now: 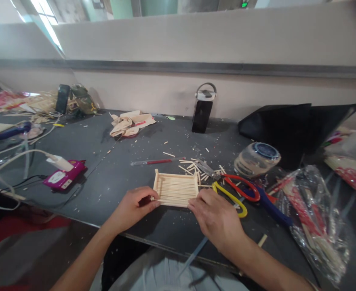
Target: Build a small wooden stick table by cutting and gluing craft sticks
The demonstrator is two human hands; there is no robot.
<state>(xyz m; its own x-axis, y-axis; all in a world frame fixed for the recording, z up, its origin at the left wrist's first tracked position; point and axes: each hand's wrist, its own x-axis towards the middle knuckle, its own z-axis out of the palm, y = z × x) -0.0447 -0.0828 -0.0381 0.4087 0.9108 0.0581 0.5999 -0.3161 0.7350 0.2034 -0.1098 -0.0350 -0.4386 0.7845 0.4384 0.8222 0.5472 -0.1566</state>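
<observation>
A small rectangular frame of pale wooden sticks (pixel 178 189) lies on the dark table, with short raised posts at its far corners. My left hand (pixel 137 208) pinches its near left corner between thumb and fingertips. At the near right corner, the fingers of my right hand (pixel 215 214) are bent and pressed on the wood. Scissors with red and yellow handles (pixel 241 188) lie just right of the frame, their blades among short cut sticks (pixel 190 165). A red pen-like tool (pixel 159 161) rests behind the frame.
A glue jar (pixel 256 159), a blue-handled tool (pixel 273 208) and plastic-wrapped sticks (pixel 320 226) lie right. A black-and-white bottle (pixel 202 111) stands behind, near crumpled cloth (pixel 131 123). Left are a pink power strip (pixel 65 176) and cables. The table's front edge (pixel 153 241) is close.
</observation>
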